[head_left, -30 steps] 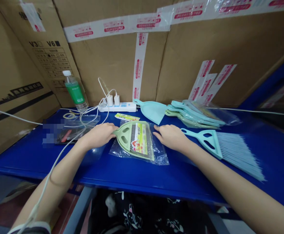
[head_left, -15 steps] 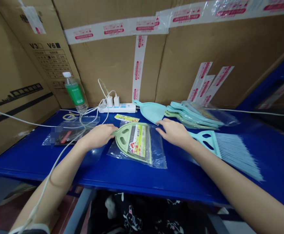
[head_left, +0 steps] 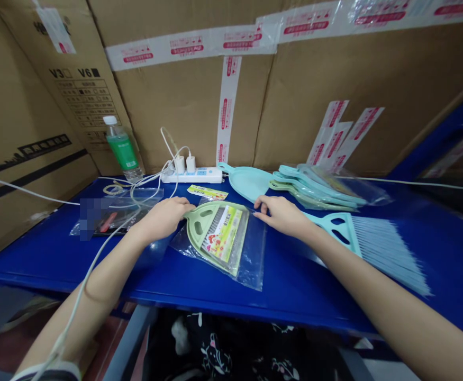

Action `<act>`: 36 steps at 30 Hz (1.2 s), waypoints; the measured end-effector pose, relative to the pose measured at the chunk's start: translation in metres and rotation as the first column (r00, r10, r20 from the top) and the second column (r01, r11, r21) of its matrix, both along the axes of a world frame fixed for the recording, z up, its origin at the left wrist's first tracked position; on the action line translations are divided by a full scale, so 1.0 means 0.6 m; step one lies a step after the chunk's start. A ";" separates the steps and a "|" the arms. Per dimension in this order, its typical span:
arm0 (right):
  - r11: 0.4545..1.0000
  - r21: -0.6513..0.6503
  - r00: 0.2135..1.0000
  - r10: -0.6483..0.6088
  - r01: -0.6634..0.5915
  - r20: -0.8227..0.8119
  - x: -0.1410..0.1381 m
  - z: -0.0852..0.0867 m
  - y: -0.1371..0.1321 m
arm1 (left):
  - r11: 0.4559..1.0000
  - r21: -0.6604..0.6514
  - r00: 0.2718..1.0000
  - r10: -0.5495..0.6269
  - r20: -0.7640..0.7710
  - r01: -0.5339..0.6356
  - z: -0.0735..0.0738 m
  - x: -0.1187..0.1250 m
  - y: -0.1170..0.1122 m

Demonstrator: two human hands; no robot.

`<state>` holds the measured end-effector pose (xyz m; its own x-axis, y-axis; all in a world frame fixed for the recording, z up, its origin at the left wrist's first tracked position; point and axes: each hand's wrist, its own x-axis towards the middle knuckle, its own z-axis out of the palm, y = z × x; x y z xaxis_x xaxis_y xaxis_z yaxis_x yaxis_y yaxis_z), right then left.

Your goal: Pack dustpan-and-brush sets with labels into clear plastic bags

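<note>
Lying near the middle of the blue table (head_left: pixel 302 286), a clear plastic bag (head_left: pixel 251 254) is holding a green dustpan (head_left: pixel 205 225) with a brush and a printed card (head_left: pixel 223 238). The left hand (head_left: pixel 162 217) is pinching the dustpan's handle end, fingers curled together. The right hand (head_left: pixel 281 214) is resting on the bag's far right edge, fingers loosely spread. Farther right, a stack of bagged dustpans (head_left: pixel 314 188) and a loose blue brush (head_left: pixel 374 243) are lying; a loose blue dustpan (head_left: pixel 249 182) is sitting just beyond the bag. At far left, a power strip (head_left: pixel 193 173), a green-labelled bottle (head_left: pixel 122 148) and another flat bag (head_left: pixel 112 214) are sitting beside cardboard boxes (head_left: pixel 183 106).
</note>
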<state>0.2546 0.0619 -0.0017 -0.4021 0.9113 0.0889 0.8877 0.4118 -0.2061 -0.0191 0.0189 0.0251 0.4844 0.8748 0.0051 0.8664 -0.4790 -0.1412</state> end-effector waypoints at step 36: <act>0.962 -0.244 0.988 0.096 -0.124 -0.124 -0.007 0.016 -0.011 | 0.898 0.014 0.835 -0.415 0.360 0.440 -0.010 0.048 -0.037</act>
<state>0.2503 0.0551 0.0078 -0.5019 0.8606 -0.0865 0.8056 0.4287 -0.4089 0.0100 -0.0034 0.0191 0.7884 0.5848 0.1912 0.5593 -0.8107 0.1733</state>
